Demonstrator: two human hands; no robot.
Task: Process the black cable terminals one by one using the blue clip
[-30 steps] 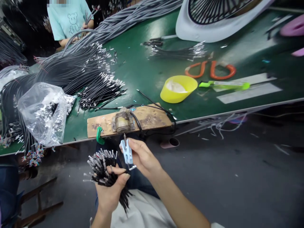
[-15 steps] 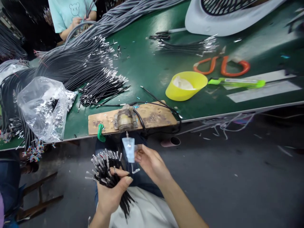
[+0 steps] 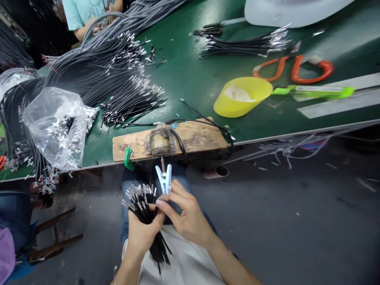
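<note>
My left hand (image 3: 142,233) grips a bundle of short black cables (image 3: 141,202) with metal-tipped ends fanned upward, held over my lap. My right hand (image 3: 184,215) pinches a small light-blue clip (image 3: 164,179) right beside the bundle's tips, its fingers touching my left thumb. Just above the clip, a wooden board (image 3: 196,139) carrying a worn metal fixture (image 3: 160,143) is held to the green table's (image 3: 184,79) near edge by a green clamp (image 3: 128,157).
Heaps of black and grey cables (image 3: 97,75) cover the table's left, beside a clear plastic bag (image 3: 56,126). A yellow bowl (image 3: 242,97), orange-handled scissors (image 3: 293,68), a green utility knife (image 3: 313,92) and another cable bundle (image 3: 246,42) lie to the right. Another person's teal shirt (image 3: 81,10) shows opposite.
My right hand brought the blue clip in toward the cable bundle until both hands touch. The view tilted down and the table shifted up in frame.
</note>
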